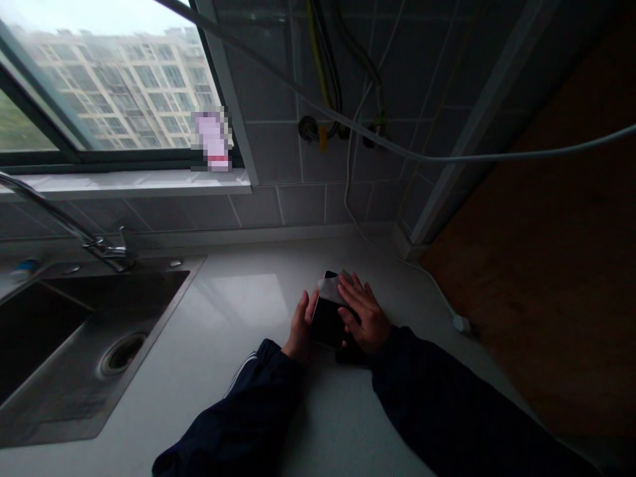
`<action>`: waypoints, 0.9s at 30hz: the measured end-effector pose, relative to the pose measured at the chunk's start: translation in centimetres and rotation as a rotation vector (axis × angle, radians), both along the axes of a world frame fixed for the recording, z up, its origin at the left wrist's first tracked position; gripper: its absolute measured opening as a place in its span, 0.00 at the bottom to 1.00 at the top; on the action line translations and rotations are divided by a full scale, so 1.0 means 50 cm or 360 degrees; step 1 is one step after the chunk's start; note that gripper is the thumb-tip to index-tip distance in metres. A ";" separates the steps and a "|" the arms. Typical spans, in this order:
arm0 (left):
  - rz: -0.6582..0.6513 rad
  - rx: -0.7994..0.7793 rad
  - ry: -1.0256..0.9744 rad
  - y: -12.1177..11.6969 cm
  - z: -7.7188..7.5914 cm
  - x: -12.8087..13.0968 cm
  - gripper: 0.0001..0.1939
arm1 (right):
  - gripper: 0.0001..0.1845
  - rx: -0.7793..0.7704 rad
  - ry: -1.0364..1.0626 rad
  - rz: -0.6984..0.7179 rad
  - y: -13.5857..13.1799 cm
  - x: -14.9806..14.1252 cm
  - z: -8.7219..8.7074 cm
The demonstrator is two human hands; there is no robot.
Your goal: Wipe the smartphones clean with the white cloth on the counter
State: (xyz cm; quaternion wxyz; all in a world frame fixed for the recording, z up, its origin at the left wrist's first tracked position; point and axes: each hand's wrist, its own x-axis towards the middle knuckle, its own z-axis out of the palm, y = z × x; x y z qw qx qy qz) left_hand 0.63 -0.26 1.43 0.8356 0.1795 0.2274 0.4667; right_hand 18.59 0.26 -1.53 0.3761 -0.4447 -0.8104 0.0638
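Observation:
A black smartphone (326, 322) lies on the white countertop (248, 311) between my hands, with its dark face up. A pale sheet of cloth or film (332, 289) covers its upper corner. My left hand (301, 326) grips the phone's left edge. My right hand (360, 314) sits at its upper right, with the thumb and spread fingers over the sheet. A dark flat object (352, 356) lies partly hidden below the phone and my right wrist. Both of my dark sleeves reach in from the bottom.
A steel sink (74, 344) with a drain (122, 353) and a chrome faucet (106, 245) stands to the left. Tiled wall and a window (114, 86) rise behind. A white cable (407, 262) runs along the counter to a plug (461, 323). A wooden surface (536, 265) lies to the right.

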 end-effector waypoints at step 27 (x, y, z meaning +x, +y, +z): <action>0.0134 -0.0087 -0.0207 0.014 -0.012 -0.012 0.43 | 0.39 -0.0163 -0.0329 0.0638 -0.048 -0.032 0.032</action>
